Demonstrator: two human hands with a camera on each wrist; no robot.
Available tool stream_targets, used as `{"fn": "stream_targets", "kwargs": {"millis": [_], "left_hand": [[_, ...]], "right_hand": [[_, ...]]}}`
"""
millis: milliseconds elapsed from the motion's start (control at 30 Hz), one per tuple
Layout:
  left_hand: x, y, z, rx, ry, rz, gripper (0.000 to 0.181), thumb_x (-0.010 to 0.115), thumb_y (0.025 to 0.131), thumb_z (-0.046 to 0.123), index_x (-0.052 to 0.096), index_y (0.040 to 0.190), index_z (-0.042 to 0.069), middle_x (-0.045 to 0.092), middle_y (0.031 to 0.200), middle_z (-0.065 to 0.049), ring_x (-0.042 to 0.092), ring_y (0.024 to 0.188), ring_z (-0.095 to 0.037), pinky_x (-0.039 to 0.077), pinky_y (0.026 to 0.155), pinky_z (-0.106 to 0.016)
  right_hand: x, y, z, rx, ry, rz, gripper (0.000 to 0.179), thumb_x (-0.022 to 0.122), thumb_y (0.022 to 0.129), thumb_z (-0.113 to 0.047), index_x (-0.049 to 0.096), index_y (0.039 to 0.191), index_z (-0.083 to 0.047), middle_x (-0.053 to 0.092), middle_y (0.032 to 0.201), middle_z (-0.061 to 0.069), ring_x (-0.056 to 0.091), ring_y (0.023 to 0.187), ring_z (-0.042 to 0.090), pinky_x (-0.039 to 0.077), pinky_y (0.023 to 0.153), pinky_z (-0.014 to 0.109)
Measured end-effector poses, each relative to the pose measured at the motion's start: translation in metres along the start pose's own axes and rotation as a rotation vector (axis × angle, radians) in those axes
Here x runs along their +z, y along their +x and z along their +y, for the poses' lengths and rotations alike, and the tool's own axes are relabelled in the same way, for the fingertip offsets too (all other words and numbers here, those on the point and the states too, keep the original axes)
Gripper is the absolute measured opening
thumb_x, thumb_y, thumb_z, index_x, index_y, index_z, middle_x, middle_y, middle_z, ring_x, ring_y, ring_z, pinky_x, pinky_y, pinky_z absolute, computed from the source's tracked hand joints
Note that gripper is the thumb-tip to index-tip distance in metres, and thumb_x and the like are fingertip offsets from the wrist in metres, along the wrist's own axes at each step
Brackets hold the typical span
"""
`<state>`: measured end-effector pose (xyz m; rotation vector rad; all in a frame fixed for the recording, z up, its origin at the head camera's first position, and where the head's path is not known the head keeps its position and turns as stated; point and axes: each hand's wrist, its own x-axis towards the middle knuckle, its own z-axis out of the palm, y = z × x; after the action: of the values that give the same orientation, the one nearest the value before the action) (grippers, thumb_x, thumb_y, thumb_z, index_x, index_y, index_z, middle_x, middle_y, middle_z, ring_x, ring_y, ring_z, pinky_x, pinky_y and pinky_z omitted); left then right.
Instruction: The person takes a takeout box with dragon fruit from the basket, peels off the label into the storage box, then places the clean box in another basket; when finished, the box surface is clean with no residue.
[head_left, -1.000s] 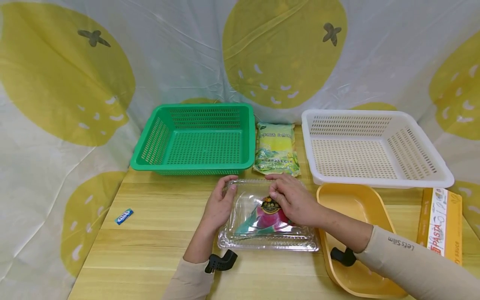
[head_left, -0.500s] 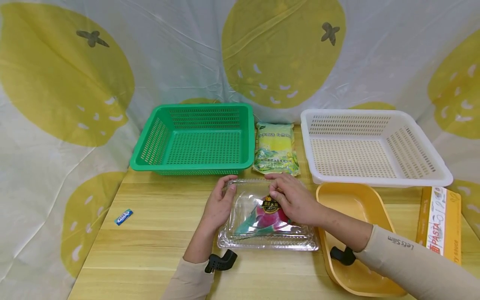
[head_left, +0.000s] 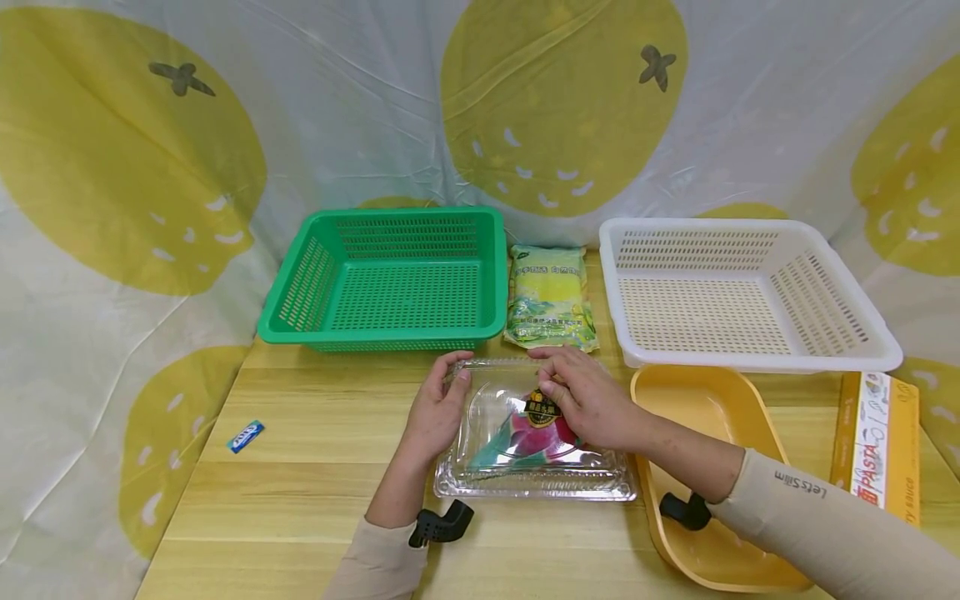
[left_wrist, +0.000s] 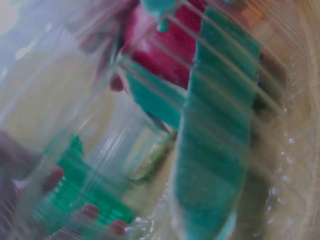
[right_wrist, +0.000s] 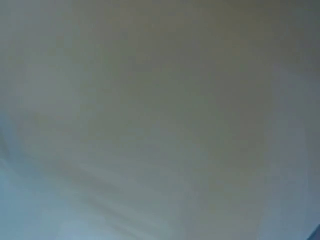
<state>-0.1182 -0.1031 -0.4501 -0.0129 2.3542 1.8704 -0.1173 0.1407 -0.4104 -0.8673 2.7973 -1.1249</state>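
A clear plastic clamshell container (head_left: 487, 425) with a dark label (head_left: 543, 407) rests on the table, lid down. Through it show teal and pink-red pieces (left_wrist: 215, 125), large in the left wrist view; their kind is unclear. My left hand (head_left: 438, 408) grips the container's far left corner, thumb on top and fingers over the rim. At the far right edge, my right hand (head_left: 588, 400) holds the rim with curled fingers, partly covering the label. Some of its fingertips are hidden. The right wrist view is only a blur.
Behind stand a green basket (head_left: 386, 336) and a white basket (head_left: 757, 360), with a yellow-green packet (head_left: 551, 298) between them. An orange tub (head_left: 651, 533) lies under the right forearm. A pasta box (head_left: 877, 446) is far right, a small blue pack (head_left: 245, 436) far left.
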Motion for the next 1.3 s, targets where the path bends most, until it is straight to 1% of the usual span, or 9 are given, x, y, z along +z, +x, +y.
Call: {"fn": "stream_targets", "kwargs": {"millis": [400,733,800,967,1133,1300], "left_hand": [[0.0,0.0,0.0,0.008,0.005,0.006,0.033,0.048,0.109,0.023,0.054,0.141,0.016,0.059,0.141,-0.017,0.06,0.128,-0.04,0.05,0.1,-0.053],[0.0,0.0,0.0,0.013,0.007,0.007,0.033,0.048,0.109,0.023,0.054,0.14,0.015,0.058,0.142,-0.016,0.06,0.129,-0.039,0.049,0.101,-0.054],[0.0,0.0,0.0,0.011,0.004,0.006,0.033,0.048,0.109,0.023,0.054,0.14,0.015,0.058,0.141,-0.016,0.06,0.128,-0.039,0.05,0.1,-0.052],[-0.001,-0.001,0.0,-0.005,-0.002,0.007,0.033,0.048,0.109,0.024,0.054,0.14,0.016,0.058,0.141,-0.016,0.06,0.129,-0.04,0.051,0.098,-0.051],[-0.002,-0.001,0.001,0.0,0.004,0.007,0.033,0.048,0.109,0.024,0.054,0.14,0.016,0.058,0.143,-0.016,0.059,0.13,-0.041,0.051,0.099,-0.052],[-0.004,-0.001,0.002,0.007,-0.004,0.005,0.034,0.048,0.109,0.024,0.054,0.14,0.014,0.058,0.142,-0.017,0.061,0.126,-0.042,0.053,0.094,-0.048]], "right_hand": [[0.0,0.0,0.0,0.002,0.033,0.001,0.012,0.052,0.106,-0.012,0.053,0.095,-0.017,0.058,0.145,0.014,0.051,0.136,0.039,0.037,0.112,0.065],[0.0,-0.001,0.0,0.003,0.055,0.014,0.012,0.051,0.106,-0.012,0.053,0.095,-0.016,0.06,0.137,0.012,0.055,0.129,0.037,0.043,0.106,0.059],[-0.001,-0.001,0.001,0.021,0.096,0.016,0.012,0.049,0.107,-0.013,0.051,0.095,-0.015,0.06,0.136,0.014,0.056,0.129,0.037,0.044,0.106,0.058],[-0.004,0.002,0.001,0.09,0.22,0.057,0.012,0.046,0.109,-0.013,0.048,0.097,-0.012,0.058,0.133,0.015,0.055,0.128,0.037,0.044,0.11,0.058],[-0.009,0.003,-0.003,0.136,0.233,0.083,0.008,0.053,0.106,-0.013,0.054,0.098,-0.012,0.061,0.126,0.012,0.056,0.125,0.035,0.045,0.11,0.057],[-0.019,0.001,-0.008,0.195,0.266,0.134,0.004,0.058,0.104,-0.011,0.06,0.104,-0.008,0.068,0.115,0.011,0.064,0.116,0.031,0.051,0.105,0.053]]}}
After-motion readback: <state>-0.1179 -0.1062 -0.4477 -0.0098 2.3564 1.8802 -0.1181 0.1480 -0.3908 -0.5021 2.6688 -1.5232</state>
